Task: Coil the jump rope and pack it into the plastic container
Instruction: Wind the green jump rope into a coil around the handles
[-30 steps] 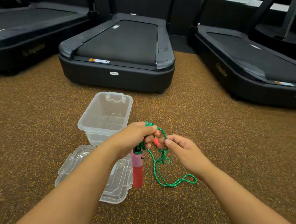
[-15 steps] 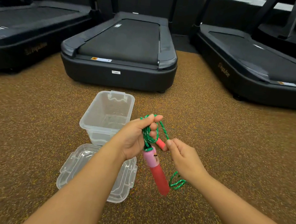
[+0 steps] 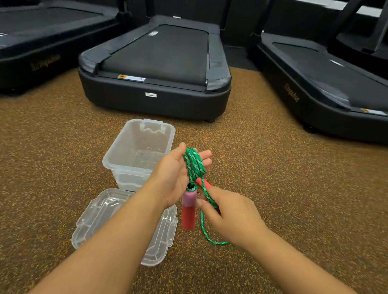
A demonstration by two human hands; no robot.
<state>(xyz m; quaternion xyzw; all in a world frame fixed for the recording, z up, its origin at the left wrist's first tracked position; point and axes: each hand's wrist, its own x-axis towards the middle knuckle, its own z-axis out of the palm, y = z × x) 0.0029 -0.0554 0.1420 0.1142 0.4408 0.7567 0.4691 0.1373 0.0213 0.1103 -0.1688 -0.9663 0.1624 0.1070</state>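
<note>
The green jump rope (image 3: 194, 164) is looped several times around the straightened fingers of my left hand (image 3: 175, 175), held palm up above the floor. One pink and red handle (image 3: 188, 212) hangs straight down below that hand. My right hand (image 3: 231, 216) is just to the right and lower, pinching a loose strand of the rope. The red tip of the second handle (image 3: 205, 184) shows between the hands. A short loop of rope dangles under my right hand. The clear plastic container (image 3: 129, 142) stands open on the floor, left of and behind my left hand.
The container's clear lid (image 3: 98, 216) lies upside down on the brown speckled floor, partly under my left forearm. Three black treadmills stand behind: one straight ahead (image 3: 157, 70), one left (image 3: 35, 44), one right (image 3: 330, 87).
My left hand has opened from a closed grip, with the coils now around its straight fingers. My right hand has dropped lower along the strand. The hanging handle has swung back to vertical.
</note>
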